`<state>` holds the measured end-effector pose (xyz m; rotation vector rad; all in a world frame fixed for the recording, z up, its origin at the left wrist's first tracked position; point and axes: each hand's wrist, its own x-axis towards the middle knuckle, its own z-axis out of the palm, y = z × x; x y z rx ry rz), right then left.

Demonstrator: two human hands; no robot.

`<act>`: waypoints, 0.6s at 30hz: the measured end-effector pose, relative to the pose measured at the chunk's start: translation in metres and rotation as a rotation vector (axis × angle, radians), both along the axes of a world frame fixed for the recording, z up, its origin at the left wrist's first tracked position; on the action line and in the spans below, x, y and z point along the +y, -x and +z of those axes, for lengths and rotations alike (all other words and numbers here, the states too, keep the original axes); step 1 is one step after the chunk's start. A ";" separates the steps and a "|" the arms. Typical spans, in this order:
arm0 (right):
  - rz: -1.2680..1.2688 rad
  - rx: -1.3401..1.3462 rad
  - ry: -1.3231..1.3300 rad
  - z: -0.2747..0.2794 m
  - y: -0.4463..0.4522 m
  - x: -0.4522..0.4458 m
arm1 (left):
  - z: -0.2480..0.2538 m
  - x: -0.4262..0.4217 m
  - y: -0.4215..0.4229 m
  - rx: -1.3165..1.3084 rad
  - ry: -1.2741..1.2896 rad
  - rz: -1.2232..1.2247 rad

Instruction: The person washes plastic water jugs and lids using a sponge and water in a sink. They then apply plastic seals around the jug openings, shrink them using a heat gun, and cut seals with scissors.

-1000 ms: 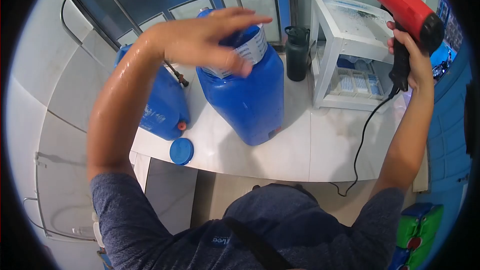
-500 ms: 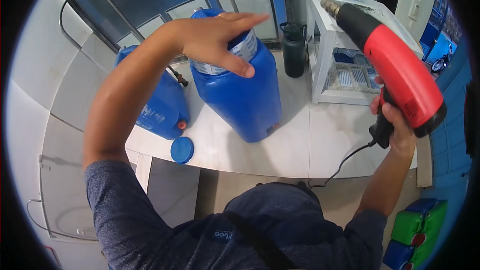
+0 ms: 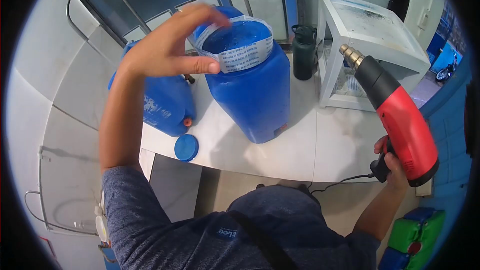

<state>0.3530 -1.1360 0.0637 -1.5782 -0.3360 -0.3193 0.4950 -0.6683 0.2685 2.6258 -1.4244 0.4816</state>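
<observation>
A red and black heat gun point(image 3: 402, 125) is gripped in my right hand point(image 3: 392, 165), its metal nozzle pointing up and left. On the counter stands a large blue water container point(image 3: 252, 102). A clear printed seal band point(image 3: 245, 56) reading "REFUSE IF SEAL IS BROKEN" loops loosely around its round top. Beside the band's left side, my left hand point(image 3: 175, 45) hovers with thumb and fingers spread, holding nothing. I cannot tell whether its thumb touches the band. A second blue container point(image 3: 167, 105) sits to the left, partly behind my forearm.
A round blue cap point(image 3: 186, 147) lies near the counter's point(image 3: 340, 140) front edge. A dark bottle point(image 3: 303, 52) stands behind, next to a white cabinet point(image 3: 375, 25). The heat gun's black cord point(image 3: 345, 181) hangs over the edge. Green and blue bundles point(image 3: 412, 240) are at lower right.
My left hand has moved left from above the container's top, exposing the band and opening. The heat gun has lowered, with its nozzle farther right and lower.
</observation>
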 end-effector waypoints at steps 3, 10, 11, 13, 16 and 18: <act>-0.001 0.012 0.058 -0.003 0.005 -0.006 | 0.001 -0.003 0.016 0.397 -0.036 0.138; 0.049 0.084 0.296 -0.003 0.008 -0.023 | -0.005 -0.011 0.024 0.132 -0.043 -0.043; 0.058 0.097 0.336 -0.002 0.007 -0.022 | -0.009 -0.015 0.026 0.098 -0.032 -0.021; 0.031 0.116 0.252 -0.004 0.009 -0.013 | -0.011 -0.023 0.030 -0.032 -0.054 -0.040; -0.002 0.102 0.157 -0.021 0.007 -0.017 | -0.001 -0.027 0.028 0.018 0.018 -0.077; 0.008 0.122 0.207 -0.036 0.003 -0.031 | 0.001 -0.032 0.028 0.197 0.110 -0.093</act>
